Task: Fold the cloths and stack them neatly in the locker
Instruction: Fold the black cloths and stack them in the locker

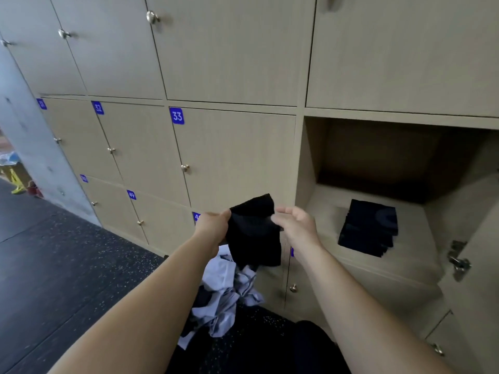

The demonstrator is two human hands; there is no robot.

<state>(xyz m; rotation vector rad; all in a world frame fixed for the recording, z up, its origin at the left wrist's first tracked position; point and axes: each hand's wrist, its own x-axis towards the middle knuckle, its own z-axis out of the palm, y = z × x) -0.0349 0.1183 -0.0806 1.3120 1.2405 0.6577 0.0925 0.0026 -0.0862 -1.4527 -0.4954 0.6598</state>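
Pale wooden lockers with blue number tags fill the wall above a dark speckled floor (67,265), and at the middle of the view a black cloth (253,230) hangs in the air, partly doubled over. The left hand (213,228) grips its edge at nine o'clock. The right hand (297,225) sits at its three o'clock edge with fingers loosely curled, fingertips at the fabric, though whether they pinch it I cannot tell. The cloth looks light, limp and thin, so it will likely sag wherever it is unsupported. Taking it at two top corners should keep the fold square. At three o'clock of the cloth, a stack of folded black cloths (368,230) lies on the bottom of the open locker (318,211). At six o'clock, a pile of unfolded cloths (224,292), white and dark, lies on the floor.
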